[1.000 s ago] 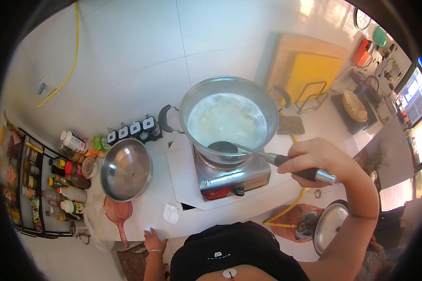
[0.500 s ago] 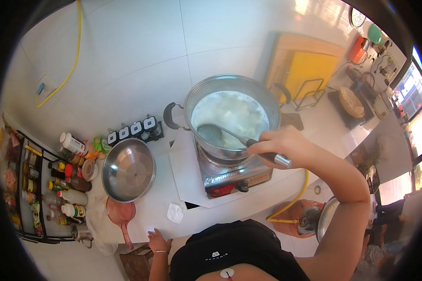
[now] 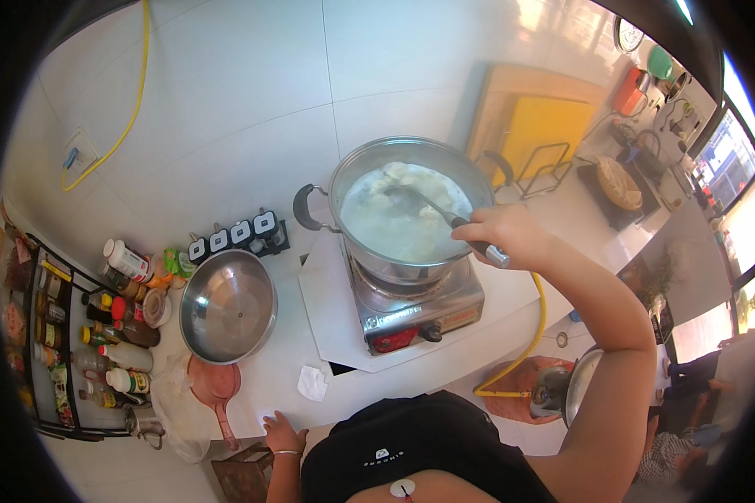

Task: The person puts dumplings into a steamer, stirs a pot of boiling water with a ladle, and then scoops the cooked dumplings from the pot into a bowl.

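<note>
A grey dark-handled ladle (image 3: 446, 215), dipped in the round steel pot (image 3: 386, 267), is gripped by the right hand's (image 3: 513, 237) curled fingers; stirring seems in hand, slow sweeps called for; the left hand's (image 3: 284, 436) fingers are loosely spread

Bright daylight enters from the window (image 3: 732, 155) at right, where panes blow out to white. Warm glare patches mark the far right wall (image 3: 403, 59); a soft bluish shadow edges the wooden board (image 3: 528, 81). Haze softens the pot's (image 3: 403, 270) contents. Straight lines bow toward a black, blurred rim.
</note>
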Tool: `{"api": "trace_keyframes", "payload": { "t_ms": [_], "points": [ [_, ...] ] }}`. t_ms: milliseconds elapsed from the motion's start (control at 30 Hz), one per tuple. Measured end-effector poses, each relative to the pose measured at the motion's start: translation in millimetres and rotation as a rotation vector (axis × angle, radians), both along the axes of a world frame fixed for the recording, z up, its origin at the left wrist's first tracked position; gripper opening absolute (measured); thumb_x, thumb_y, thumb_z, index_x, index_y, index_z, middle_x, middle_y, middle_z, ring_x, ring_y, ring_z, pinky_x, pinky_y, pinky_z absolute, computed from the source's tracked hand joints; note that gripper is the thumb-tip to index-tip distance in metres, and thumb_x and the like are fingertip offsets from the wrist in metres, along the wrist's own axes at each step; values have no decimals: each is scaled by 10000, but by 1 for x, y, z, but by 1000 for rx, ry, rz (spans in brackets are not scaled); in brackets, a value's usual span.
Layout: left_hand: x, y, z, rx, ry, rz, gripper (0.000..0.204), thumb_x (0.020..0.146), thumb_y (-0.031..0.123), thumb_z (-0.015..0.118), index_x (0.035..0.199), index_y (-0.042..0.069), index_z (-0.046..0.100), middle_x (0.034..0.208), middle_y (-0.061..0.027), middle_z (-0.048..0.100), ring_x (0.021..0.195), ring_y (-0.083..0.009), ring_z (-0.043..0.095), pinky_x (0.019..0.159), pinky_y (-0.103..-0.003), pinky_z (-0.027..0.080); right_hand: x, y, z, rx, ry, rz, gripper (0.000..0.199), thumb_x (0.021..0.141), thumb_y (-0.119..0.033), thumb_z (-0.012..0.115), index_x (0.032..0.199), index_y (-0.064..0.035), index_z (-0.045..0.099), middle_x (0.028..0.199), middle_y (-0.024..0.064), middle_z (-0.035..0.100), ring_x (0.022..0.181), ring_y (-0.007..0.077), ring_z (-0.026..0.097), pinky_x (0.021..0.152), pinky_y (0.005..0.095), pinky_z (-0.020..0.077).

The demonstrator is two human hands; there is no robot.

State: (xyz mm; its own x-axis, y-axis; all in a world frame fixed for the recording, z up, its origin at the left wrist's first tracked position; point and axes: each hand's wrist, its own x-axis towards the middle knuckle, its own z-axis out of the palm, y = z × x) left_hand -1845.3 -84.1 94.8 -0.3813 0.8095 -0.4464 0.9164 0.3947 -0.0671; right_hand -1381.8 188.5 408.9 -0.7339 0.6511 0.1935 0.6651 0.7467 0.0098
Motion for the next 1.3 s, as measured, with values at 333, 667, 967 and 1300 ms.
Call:
{"api": "trace_keyframes", "payload": {
  "t_ms": [333,667,967,1300],
  "points": [
    [-3,3,2,-18,4,-14,960,629,426,795,1355,-14,345,1336,-357,349,1180,-432,461,912,-409,466,21,-18,14,-219,452,-239,230,718,-102,659,948,-118,668,847,75,678,744,229,650,671,301,509],
    [-5,2,-2,-4,19,-42,959,627,441,791,1347,-20,356,1323,-357,367,1150,-430,483,896,-409,474,16,-29,21,-674,1178,-673,149,790,-114,617,898,-14,637,705,96,611,426,93,493,366,202,330],
    [-7,0,-5,-11,24,-41,958,639,452,782,1351,-20,349,1324,-353,368,1151,-424,481,897,-411,470,13,-37,32,-621,1318,-626,184,812,-143,623,926,1,620,749,101,621,458,107,530,367,200,354],
    [-6,1,-5,-7,28,-41,961,631,445,788,1346,-25,350,1314,-358,375,1134,-418,493,883,-406,478,14,-38,33,-513,1222,-561,155,819,-97,625,947,-9,629,767,72,626,515,76,541,387,184,370]
  ]
}}
